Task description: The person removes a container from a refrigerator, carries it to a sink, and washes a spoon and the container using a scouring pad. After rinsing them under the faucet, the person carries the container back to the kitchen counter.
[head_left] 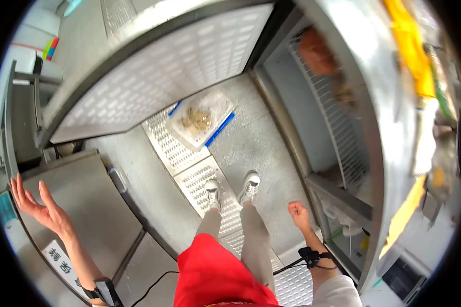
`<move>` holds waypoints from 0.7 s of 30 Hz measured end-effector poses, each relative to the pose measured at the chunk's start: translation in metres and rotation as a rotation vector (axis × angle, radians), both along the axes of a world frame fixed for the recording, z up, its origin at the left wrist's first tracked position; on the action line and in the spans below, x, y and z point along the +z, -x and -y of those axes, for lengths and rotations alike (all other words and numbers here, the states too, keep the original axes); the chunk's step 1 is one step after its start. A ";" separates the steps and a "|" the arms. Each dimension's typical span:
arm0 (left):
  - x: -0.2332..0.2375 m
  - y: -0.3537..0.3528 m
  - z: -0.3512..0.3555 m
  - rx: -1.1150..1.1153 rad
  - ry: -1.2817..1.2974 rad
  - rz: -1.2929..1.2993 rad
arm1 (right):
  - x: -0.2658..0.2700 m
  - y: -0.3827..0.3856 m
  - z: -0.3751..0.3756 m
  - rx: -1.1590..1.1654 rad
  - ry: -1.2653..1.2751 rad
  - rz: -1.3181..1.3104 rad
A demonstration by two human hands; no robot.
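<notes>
My left hand (42,209) is raised at the left, fingers apart, holding nothing, above or beside a steel cabinet front (87,199). At the right, my right hand (299,215) hangs with its fingers curled in, and nothing shows in it. It is nearest to the open refrigerator (297,112), whose wire shelf (338,133) carries a blurred reddish-brown item (316,51). Beyond my feet, a clear plastic box (182,125) with blue side clips sits on the floor, with pale brownish pieces (196,121) inside.
The refrigerator door (164,71) stands swung out across the far side of the aisle. A perforated metal drain cover (189,187) runs along the floor under my shoes (249,187). Yellow and other packages (415,51) lie on top at the right. A dark cable (153,284) hangs by my waist.
</notes>
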State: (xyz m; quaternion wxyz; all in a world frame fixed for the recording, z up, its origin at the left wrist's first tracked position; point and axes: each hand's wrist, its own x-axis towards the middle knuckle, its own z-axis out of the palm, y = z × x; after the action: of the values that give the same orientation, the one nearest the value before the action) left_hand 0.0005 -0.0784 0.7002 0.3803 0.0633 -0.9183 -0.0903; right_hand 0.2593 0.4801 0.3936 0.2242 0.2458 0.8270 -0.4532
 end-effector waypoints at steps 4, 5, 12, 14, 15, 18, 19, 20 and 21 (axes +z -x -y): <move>0.072 0.067 0.017 -0.067 0.095 0.256 | 0.095 -0.051 -0.020 -0.073 0.037 0.095; 0.069 0.083 0.026 -0.018 0.126 0.356 | 0.117 -0.060 -0.024 -0.098 0.040 0.121; 0.019 0.130 0.068 0.031 0.098 0.985 | 0.288 -0.118 -0.030 -0.314 -0.126 0.020; 0.024 0.124 0.054 0.065 0.059 1.148 | 0.319 -0.147 -0.027 -0.362 -0.185 0.040; 0.017 0.119 0.054 0.051 0.095 1.154 | 0.328 -0.166 -0.024 -0.443 -0.171 0.025; 0.017 0.103 0.055 -0.034 0.098 1.067 | 0.334 -0.226 -0.024 -0.542 -0.222 0.054; 0.017 0.106 0.057 -0.012 0.083 1.036 | 0.331 -0.243 -0.021 -0.548 -0.277 0.079; 0.014 0.108 0.056 0.008 0.059 1.004 | 0.330 -0.260 -0.021 -0.552 -0.337 0.102; 0.008 0.115 0.058 0.059 0.057 1.030 | 0.320 -0.279 -0.022 -0.651 -0.259 0.123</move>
State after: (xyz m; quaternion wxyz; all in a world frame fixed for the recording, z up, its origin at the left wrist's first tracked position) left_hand -0.1141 -0.1360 0.7077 -0.1175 0.1151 -0.9863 -0.0115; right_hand 0.5387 0.5020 0.7135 0.0846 0.5497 0.7409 -0.3764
